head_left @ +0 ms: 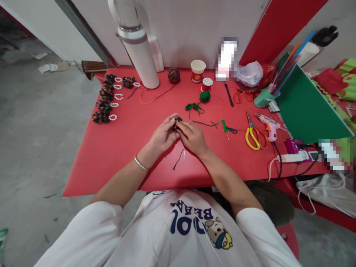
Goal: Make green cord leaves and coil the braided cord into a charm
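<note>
Both of my hands meet over the middle of the red table (116, 159). My left hand (164, 135) and my right hand (193, 136) pinch a small dark multicolored yarn piece (178, 121) between their fingertips; its exact shape is partly hidden by the fingers. Below them lies a short dark yarn strand (178, 159). Beyond my hands are green crocheted leaf-like pieces (194, 107) with loose tails. To their right a green-handled crochet hook (224, 127) rests beside more yarn ends.
Several finished yarn pieces with white bead loops (103, 105) line the left. Behind stand a white thermos (143, 55), a multicolored yarn ball (174, 75), a paper cup (197, 71) and a green yarn ball (205, 96). Yellow-and-orange scissors (252, 136) and a pink glue gun (271, 126) lie right.
</note>
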Motion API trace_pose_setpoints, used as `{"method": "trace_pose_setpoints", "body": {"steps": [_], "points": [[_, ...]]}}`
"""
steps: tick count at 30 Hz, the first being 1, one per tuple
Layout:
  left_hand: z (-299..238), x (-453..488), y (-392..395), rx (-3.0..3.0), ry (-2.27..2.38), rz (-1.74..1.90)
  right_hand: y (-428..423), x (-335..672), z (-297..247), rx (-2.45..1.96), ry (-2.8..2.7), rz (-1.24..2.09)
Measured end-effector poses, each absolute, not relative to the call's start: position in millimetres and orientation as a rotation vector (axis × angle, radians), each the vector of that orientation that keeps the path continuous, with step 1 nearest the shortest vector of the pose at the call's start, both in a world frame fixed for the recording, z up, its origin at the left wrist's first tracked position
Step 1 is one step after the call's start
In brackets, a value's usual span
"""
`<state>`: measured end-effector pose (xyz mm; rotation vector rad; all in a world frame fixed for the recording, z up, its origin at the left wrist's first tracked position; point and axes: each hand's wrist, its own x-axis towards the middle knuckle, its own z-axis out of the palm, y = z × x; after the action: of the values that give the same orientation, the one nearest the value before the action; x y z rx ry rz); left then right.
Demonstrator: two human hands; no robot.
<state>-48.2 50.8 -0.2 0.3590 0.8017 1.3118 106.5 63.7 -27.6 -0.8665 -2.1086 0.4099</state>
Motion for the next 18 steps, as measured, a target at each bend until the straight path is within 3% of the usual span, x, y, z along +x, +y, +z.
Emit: {"method": "trace_pose_setpoints", "body": {"steps": [18], "points": [[8.4,-63.8,55.3,0.293,0.795,1.424,52.9,103.9,-25.7,-0.486,-2.313,0.153]]}}
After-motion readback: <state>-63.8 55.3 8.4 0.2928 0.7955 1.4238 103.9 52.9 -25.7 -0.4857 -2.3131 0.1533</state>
